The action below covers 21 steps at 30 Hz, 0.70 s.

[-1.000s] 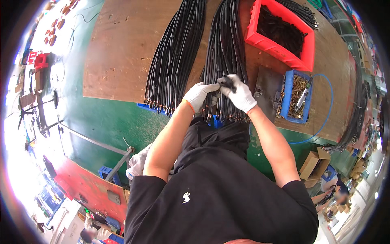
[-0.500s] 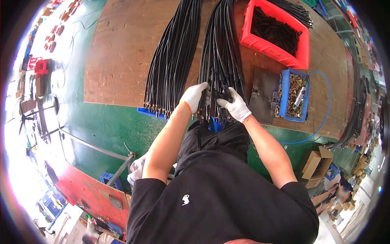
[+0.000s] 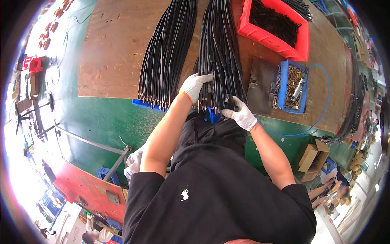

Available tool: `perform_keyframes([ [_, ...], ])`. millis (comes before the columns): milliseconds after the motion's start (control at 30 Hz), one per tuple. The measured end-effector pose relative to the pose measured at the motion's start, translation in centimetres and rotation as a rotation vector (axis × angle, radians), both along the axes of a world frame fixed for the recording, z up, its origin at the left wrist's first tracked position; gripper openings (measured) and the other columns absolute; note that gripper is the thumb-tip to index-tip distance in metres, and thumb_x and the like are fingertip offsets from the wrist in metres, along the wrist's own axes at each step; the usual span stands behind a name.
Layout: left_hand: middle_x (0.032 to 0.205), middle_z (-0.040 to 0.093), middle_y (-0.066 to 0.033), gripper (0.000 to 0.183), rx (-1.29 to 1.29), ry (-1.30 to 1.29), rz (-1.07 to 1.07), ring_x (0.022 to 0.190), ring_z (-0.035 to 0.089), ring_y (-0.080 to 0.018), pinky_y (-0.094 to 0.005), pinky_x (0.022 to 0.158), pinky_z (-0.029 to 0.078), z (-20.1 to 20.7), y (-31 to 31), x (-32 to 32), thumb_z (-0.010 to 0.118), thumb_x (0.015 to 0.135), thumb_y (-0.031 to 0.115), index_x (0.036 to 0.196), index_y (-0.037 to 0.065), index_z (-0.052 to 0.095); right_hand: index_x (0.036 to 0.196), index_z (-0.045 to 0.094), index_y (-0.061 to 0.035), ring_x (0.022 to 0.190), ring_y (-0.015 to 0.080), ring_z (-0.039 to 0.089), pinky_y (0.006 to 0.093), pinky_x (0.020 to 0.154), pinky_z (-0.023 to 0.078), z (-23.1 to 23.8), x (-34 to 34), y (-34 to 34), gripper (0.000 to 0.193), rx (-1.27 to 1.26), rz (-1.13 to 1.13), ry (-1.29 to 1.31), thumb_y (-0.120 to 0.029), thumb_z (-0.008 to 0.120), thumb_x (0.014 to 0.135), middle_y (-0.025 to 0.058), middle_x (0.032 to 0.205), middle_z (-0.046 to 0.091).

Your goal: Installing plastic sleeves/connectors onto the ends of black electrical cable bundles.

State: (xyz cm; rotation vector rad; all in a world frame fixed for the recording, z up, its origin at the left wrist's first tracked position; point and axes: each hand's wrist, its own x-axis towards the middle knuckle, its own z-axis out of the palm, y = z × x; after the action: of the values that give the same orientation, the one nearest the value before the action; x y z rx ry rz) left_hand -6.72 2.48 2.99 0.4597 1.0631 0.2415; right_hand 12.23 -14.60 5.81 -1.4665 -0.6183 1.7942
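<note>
Two long bundles of black cables lie on the brown table, the left bundle (image 3: pixel 166 53) and the right bundle (image 3: pixel 219 40), with bare metal ends towards me. Both my hands wear white gloves. My left hand (image 3: pixel 195 86) is closed at the left side of the right bundle, its fingertips over a black cable and partly hidden. Lower down, near the cable ends, my right hand (image 3: pixel 242 115) pinches a short black sleeve (image 3: pixel 230 102) between thumb and fingers. Several cables in this bundle carry thicker black sleeves near their ends.
A red bin (image 3: pixel 272 46) of black sleeves stands at the far right. Nearer is a blue bin (image 3: pixel 292 109) of small brass-coloured terminals, with a tool and blue hose (image 3: pixel 328 93) on it. A dark plate (image 3: pixel 260 87) lies beside it. An open carton (image 3: pixel 313 160) is on the floor.
My right hand has moved nearer to me and slightly right, towards the cable ends. My left hand stays at the bundle's left side, its fingers reaching further over the cables. The view has shifted slightly.
</note>
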Motion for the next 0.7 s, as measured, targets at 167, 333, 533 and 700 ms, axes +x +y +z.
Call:
perform_keyframes([
  [167, 0.071, 0.067, -0.002, 0.014, 0.049, 0.002, 0.101, 0.054, 0.061, -0.013, -0.0316, 0.045, 0.049, -1.6, -1.2, 0.7, 0.076, 0.093, 0.021, 0.093, 0.009, 0.07, 0.131, 0.062, -0.003, 0.108, 0.0121, 0.063, 0.0299, 0.095, 0.053, -0.3, 0.8, -2.2, 0.045, -0.006, 0.156, 0.009, -0.008, 0.082, 0.091, 0.002, 0.119, 0.068],
  [333, 0.065, 0.063, -0.0006, 0.018, 0.091, 0.029, 0.097, 0.046, 0.056, -0.0132, -0.031, 0.04, 0.044, -0.5, -1.7, 1.4, 0.075, 0.094, 0.028, 0.092, 0.01, 0.069, 0.14, 0.056, 0.002, 0.113, 0.0141, 0.061, 0.031, 0.101, 0.05, -1.3, 1.0, -4.0, 0.066, -0.018, 0.133, -0.072, -0.019, 0.089, 0.086, 0.0049, 0.125, 0.068],
  [533, 0.067, 0.065, -0.001, 0.015, 0.062, 0.073, 0.092, 0.048, 0.058, -0.0123, -0.0306, 0.042, 0.046, -0.9, -1.7, 1.1, 0.073, 0.096, 0.024, 0.094, 0.01, 0.069, 0.144, 0.051, 0.0075, 0.116, 0.0151, 0.062, 0.0317, 0.102, 0.051, -0.1, 0.9, -3.8, 0.073, -0.047, 0.158, -0.07, -0.018, 0.088, 0.087, 0.0081, 0.127, 0.067],
  [700, 0.072, 0.067, -0.0014, 0.011, 0.086, -0.036, 0.202, 0.057, 0.063, -0.0126, -0.0305, 0.049, 0.053, -2.2, -2.1, 1.9, 0.074, 0.095, 0.018, 0.096, 0.008, 0.07, 0.135, 0.059, -0.0025, 0.101, 0.0155, 0.071, 0.0313, 0.088, 0.058, -0.6, -0.4, -4.5, 0.049, -0.044, -0.036, 0.019, -0.011, 0.081, 0.092, 0.0049, 0.118, 0.071],
])
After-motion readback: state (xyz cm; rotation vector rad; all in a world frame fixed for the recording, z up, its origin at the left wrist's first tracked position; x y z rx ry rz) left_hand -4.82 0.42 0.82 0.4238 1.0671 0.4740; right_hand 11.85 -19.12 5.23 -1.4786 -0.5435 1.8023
